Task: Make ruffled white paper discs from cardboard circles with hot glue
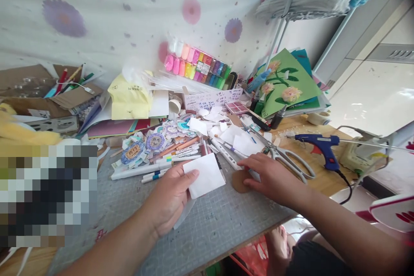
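- Left hand (171,198): the thumb lies on top of the white paper square (204,175) and the other fingers are tucked beneath it, so it is a pinch at the near-left corner. I judge this grip lets the sheet sit level on the mat without creasing.
- The white paper square rests on the grey cutting mat (210,220), just below the row of markers (155,168) and left of the brown disc (239,181).
- Right hand (271,177): palm down, fingers pressed together and laid flat. The thumb side touches the brown disc, apparently pinning it to the mat. It grasps nothing.
- Scissors (284,155) lie just beyond the right hand with their handles towards it, probably parked within reach. They are not touched.
- The blue glue gun (320,144) lies on the bare wood further right, well off the mat, with its cord trailing to the table edge.
- Round printed badges (155,141) are heaped above the markers.
- Writing: a white strip (213,97) carries rows of handwritten numbers, too small for me to read. The yellow packet (129,97) has faint print that is illegible. I can make out no brand.
- At the back stand a box of coloured clay sticks (197,67) and a green card with paper flowers (284,79), propped against the shelf frame.
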{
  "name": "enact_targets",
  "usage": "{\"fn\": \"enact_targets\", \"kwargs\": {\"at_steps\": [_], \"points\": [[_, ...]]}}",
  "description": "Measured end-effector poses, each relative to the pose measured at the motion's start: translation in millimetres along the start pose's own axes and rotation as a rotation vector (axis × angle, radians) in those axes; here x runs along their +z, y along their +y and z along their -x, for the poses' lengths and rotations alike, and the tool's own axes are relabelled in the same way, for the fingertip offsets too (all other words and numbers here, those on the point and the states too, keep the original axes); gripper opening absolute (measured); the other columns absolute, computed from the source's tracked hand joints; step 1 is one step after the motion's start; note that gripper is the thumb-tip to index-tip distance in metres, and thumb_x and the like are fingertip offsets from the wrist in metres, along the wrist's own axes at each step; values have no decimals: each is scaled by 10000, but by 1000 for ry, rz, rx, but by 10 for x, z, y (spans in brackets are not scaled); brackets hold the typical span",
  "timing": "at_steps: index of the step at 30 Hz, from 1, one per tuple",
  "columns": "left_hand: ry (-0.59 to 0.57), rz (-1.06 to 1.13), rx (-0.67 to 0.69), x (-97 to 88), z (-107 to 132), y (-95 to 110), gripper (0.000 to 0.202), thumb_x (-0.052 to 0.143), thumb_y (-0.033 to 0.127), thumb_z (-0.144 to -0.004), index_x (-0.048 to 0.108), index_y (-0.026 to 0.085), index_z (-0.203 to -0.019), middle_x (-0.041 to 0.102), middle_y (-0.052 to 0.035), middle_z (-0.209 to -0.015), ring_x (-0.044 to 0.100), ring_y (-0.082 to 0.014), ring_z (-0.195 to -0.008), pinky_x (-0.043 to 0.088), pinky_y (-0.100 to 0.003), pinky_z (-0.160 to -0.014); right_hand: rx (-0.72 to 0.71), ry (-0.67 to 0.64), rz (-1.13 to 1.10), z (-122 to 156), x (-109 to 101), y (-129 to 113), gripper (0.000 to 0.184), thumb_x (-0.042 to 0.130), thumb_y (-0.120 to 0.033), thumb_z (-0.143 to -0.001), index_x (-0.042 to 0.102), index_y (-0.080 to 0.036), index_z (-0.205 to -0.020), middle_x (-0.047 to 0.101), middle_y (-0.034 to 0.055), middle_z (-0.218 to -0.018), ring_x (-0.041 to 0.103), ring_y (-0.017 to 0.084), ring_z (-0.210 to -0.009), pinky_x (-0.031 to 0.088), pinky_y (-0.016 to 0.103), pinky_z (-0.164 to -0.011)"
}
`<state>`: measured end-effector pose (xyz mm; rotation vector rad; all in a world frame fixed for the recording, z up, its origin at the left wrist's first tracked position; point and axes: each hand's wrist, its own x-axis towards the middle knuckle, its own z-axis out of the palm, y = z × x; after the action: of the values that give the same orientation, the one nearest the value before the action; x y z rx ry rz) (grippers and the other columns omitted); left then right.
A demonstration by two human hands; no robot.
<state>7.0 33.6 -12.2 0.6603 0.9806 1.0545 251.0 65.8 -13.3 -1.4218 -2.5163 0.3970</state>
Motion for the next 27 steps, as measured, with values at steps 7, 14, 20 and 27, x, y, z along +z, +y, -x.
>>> {"fn": "enact_targets", "kwargs": {"at_steps": [7,14,20,27], "points": [[-28,76,-67,23,19,-38,257,622,227,-828,661,138,-1066,727,-119,-1032,663,-240,-961,518,-314,-774,133,-60,-968,29,-139,-108,131,680,-278,-742,624,-187,-817,592,-4,-734,538,130,-685,426,256,-626],[-82,69,-105,71,71,-59,225,592,269,-852,669,119,-1003,741,-120,-927,679,-236,-886,522,-316,-720,125,34,-883,-111,-57,-531,81,667,-210,-708,657,-184,-784,619,-1,-700,540,131,-656,433,259,-607],[-171,-1,-114,65,117,-45,288,621,364,-821,691,133,-977,732,-94,-822,661,-221,-792,488,-317,-702,21,71,-580,-182,-41,-610,86,644,-126,-721,677,-200,-749,661,-1,-701,589,139,-642,462,262,-591],[-231,-222,-22,20,91,-41,271,642,201,-784,684,147,-1046,672,-46,-773,576,-162,-725,406,-258,-649,-90,180,-506,-210,6,-596,129,658,-105,-731,687,-200,-814,638,21,-802,577,152,-725,475,296,-660]]}}
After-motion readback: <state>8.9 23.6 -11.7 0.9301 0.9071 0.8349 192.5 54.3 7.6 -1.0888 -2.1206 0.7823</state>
